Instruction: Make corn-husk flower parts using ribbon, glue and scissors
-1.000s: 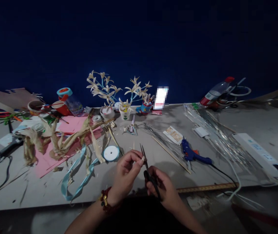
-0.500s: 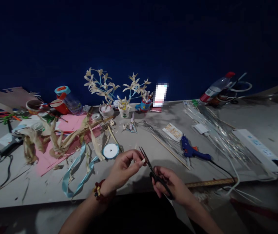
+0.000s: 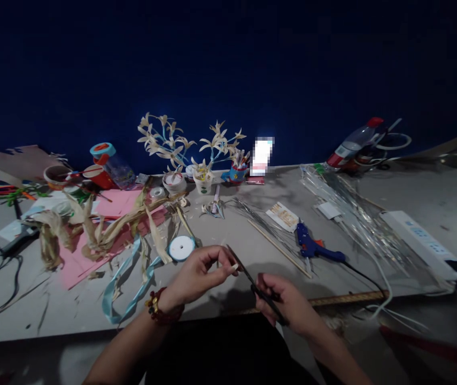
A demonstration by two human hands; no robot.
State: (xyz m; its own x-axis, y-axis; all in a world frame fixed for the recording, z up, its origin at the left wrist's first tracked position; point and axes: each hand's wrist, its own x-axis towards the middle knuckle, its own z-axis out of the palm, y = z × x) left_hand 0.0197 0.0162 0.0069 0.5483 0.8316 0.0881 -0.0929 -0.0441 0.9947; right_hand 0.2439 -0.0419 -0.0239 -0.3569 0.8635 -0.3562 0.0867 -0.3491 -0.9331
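Note:
My left hand point(image 3: 202, 275) pinches a small pale strip, apparently corn husk point(image 3: 234, 267), between thumb and fingertips. A pair of black-handled scissors point(image 3: 246, 276) is in my right hand point(image 3: 284, 300), its fingers around the handles. The blades point up and left, right beside the left fingertips, and look closed together. Whether they touch the strip I cannot tell. Left of my left hand lie a spool of blue ribbon point(image 3: 181, 248) and loose dried husks point(image 3: 103, 232). Behind, husk flowers on blue stems point(image 3: 168, 140) stand in small white cups point(image 3: 203, 185).
A blue glue gun point(image 3: 317, 250) with its cord lies to the right, by thin wires and a wooden stick point(image 3: 280, 248). Farther right are a bag of wires point(image 3: 356, 219) and a power strip point(image 3: 420, 243). Pink paper point(image 3: 78, 262) lies left; a lit phone point(image 3: 261, 154) stands behind.
The scissor blades, spread apart before, now look closed together. My right hand has shifted slightly right and down, my left hand slightly left, still pinching the strip.

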